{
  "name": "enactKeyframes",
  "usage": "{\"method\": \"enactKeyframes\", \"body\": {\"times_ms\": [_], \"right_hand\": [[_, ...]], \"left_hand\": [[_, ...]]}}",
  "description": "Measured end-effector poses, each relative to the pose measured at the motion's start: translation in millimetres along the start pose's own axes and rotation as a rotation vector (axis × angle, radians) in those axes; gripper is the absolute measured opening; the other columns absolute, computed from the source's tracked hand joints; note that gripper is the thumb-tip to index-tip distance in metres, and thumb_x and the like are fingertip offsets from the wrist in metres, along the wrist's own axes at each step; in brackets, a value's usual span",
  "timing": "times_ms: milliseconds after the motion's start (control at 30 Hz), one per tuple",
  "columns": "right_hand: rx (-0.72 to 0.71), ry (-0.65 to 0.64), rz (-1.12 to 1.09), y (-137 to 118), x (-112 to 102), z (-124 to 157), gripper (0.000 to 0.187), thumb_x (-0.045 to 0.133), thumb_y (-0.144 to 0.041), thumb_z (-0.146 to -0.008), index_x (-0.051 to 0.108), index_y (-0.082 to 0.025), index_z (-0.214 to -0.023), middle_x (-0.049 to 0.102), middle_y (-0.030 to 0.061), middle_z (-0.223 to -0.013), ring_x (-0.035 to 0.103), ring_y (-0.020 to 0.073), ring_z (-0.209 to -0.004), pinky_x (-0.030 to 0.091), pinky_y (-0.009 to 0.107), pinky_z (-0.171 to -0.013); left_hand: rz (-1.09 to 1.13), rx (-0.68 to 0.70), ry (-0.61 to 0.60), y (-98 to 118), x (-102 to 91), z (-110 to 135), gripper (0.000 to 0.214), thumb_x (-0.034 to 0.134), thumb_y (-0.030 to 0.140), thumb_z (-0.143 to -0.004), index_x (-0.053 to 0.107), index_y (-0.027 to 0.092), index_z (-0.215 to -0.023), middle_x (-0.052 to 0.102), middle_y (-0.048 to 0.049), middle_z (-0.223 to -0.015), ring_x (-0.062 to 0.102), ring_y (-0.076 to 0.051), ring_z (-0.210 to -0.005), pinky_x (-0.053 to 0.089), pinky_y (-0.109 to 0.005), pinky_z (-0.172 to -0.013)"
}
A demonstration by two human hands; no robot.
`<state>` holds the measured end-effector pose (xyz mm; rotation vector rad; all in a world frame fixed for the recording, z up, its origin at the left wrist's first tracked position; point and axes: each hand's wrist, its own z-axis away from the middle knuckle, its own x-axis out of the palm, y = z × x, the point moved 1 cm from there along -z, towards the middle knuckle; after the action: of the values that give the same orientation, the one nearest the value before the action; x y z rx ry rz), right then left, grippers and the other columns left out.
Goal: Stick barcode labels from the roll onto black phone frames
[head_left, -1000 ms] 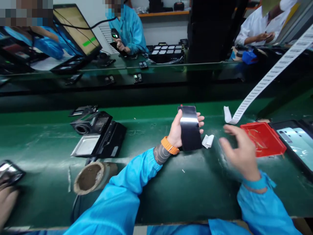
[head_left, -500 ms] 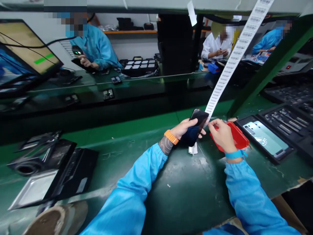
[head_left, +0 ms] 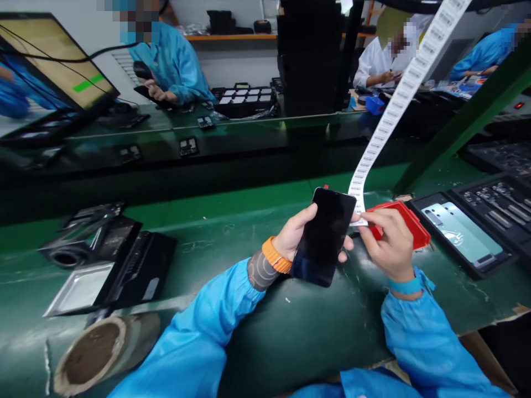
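Observation:
In my left hand (head_left: 295,235) lies a black smartphone (head_left: 324,237), screen up and tilted, gripped by the thumb on one edge and the fingers on the other. A small red tab (head_left: 326,187) sticks out at its top edge. A long strip of white barcode labels (head_left: 394,110) hangs down from above, its lower end curling beside the phone. My right hand (head_left: 388,240) pinches that lower end between thumb and forefinger, just right of the phone. Behind my right hand is a red plastic tray (head_left: 418,235), partly covered by it.
On the right, light-green phone back panels (head_left: 464,235) lie in a black tray. A green post (head_left: 464,121) slants up behind. A black device (head_left: 136,265) and a cardboard tube (head_left: 99,354) stand on the left. Co-workers sit across the bench, near a monitor (head_left: 58,66).
The phone has come closer to me and now faces up more fully. My right hand has moved down and slightly right, and the strip's lower end now bends. The view has shifted.

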<state>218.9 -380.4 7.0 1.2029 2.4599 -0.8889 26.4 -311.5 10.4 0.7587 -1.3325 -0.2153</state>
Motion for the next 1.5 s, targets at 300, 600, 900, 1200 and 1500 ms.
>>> {"method": "enactKeyframes", "body": {"times_ms": [300,600,900,1200,1500], "right_hand": [[-0.171,0.085,0.188,-2,-3,6,0.020,0.069,-0.014,-0.085,0.074,-0.031,-0.095,0.064,0.0031,-0.085,0.065,0.0204,-0.077,0.057,0.039,-0.067],[0.052,0.413,-0.108,-18,-3,3,0.009,0.070,-0.017,-0.083,0.066,-0.025,-0.085,0.063,0.0044,-0.087,0.065,0.0224,-0.076,0.057,0.044,-0.066],[0.774,-0.498,-0.688,-55,24,21,0.016,0.071,-0.033,-0.087,0.067,-0.019,-0.080,0.060,-0.0015,-0.056,0.056,0.0125,-0.048,0.046,0.024,-0.046],[0.699,-0.515,-0.499,-67,32,24,0.019,0.069,-0.036,-0.087,0.068,-0.019,-0.079,0.061,-0.0020,-0.056,0.056,0.0122,-0.049,0.046,0.023,-0.047],[0.356,-0.386,-0.135,-57,38,30,0.018,0.073,-0.035,-0.086,0.063,-0.020,-0.089,0.058,-0.0032,-0.067,0.054,0.0119,-0.055,0.047,0.027,-0.056]], "left_hand": [[0.262,-0.085,-0.007,-5,21.9,15,0.073,0.059,0.066,-0.084,0.059,0.014,-0.135,0.072,-0.0133,-0.097,0.072,-0.028,-0.081,0.053,-0.038,-0.076],[0.246,0.090,0.159,-10,21.2,9,0.075,0.050,0.075,-0.088,0.060,0.017,-0.134,0.075,-0.0159,-0.102,0.074,-0.028,-0.080,0.056,-0.039,-0.076],[0.270,0.351,0.392,2,-5.8,-4,0.079,0.023,0.075,-0.097,0.067,0.012,-0.115,0.073,-0.0170,-0.106,0.071,-0.025,-0.084,0.059,-0.041,-0.077],[0.234,0.395,0.399,-3,-1.8,-7,0.070,0.024,0.068,-0.100,0.068,0.014,-0.108,0.073,-0.0138,-0.100,0.070,-0.023,-0.082,0.059,-0.036,-0.071],[0.231,0.447,0.448,-1,-1.0,-4,0.069,0.027,0.070,-0.099,0.067,0.014,-0.106,0.071,-0.0117,-0.095,0.069,-0.021,-0.079,0.057,-0.033,-0.068]]}}
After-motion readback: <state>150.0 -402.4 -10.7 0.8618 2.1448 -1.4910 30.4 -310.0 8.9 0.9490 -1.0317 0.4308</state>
